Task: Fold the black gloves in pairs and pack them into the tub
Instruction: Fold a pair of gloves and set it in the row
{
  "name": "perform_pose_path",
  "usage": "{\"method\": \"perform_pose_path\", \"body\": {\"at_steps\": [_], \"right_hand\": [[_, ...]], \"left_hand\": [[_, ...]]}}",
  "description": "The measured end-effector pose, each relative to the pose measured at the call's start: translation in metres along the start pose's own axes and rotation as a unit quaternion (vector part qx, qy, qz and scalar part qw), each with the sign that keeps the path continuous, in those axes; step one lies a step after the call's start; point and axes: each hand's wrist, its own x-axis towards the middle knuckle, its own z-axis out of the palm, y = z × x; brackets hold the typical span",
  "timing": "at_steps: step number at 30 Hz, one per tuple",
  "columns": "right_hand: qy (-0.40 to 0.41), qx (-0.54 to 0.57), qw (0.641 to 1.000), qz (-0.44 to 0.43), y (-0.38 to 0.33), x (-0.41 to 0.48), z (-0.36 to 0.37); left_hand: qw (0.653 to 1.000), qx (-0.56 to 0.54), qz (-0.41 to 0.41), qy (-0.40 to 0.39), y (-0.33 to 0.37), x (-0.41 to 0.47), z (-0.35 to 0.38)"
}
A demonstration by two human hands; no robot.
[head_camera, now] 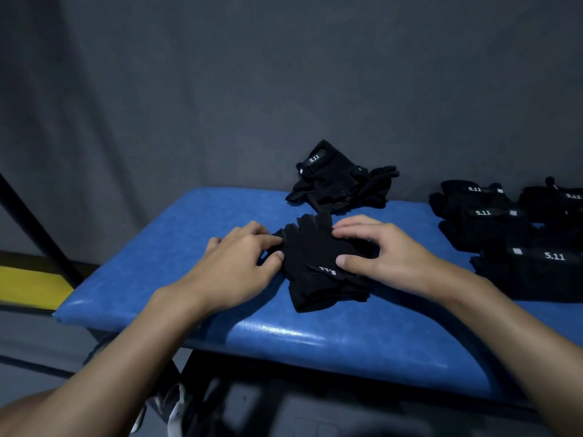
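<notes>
Black glove pair (pixel 318 279) lies flat on the blue padded bench (pixel 176 247), about mid-width and nearer the front edge than the back. Finger ends point away from the person, cuff end toward them. White "5.11" label (pixel 328 270) faces up and reads upside down from this view. Left hand (pixel 235 269) is at the pair's left edge: fingers bent and close together, thumb (pixel 277 255) and forefinger pinching the fabric at that edge, other fingers curled just behind. Heel of the hand is over bare bench. Right hand (pixel 391 257) is at the pair's right side: fingers arched and held together, their fingertips (pixel 342 230) down on the far part of the gloves, thumb (pixel 345 260) laid on the fabric just right of the label. The right side of the pair sits in the span between thumb and fingers; the part under the palm is in shadow, so contact there cannot be told. Both forearms are bare and reach in from the near side. Behind the pair, near the bench's back edge, a loose heap of gloves (pixel 337 184), one "5.11" strap on top, apart from the held pair. At the right end of the bench, well apart from the hands, folded pairs (pixel 492 222) in rows, labels up. Grey wall (pixel 220 89) behind.
</notes>
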Motion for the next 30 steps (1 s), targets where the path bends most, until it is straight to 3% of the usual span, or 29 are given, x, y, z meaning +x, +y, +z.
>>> {"method": "perform_pose_path", "body": {"at_steps": [8,14,30], "right_hand": [[0.006,0.001,1.0,-0.002,0.0,0.002,0.0],[0.018,-0.004,1.0,-0.011,-0.004,0.004,0.001],[0.011,0.027,1.0,-0.01,-0.003,0.002,0.007]], "left_hand": [[1.0,0.004,0.014,0.021,0.003,0.0,0.0],[0.996,-0.058,0.008,0.064,0.004,-0.001,-0.01],[0.996,-0.07,-0.003,0.045,0.0,0.002,-0.006]]}}
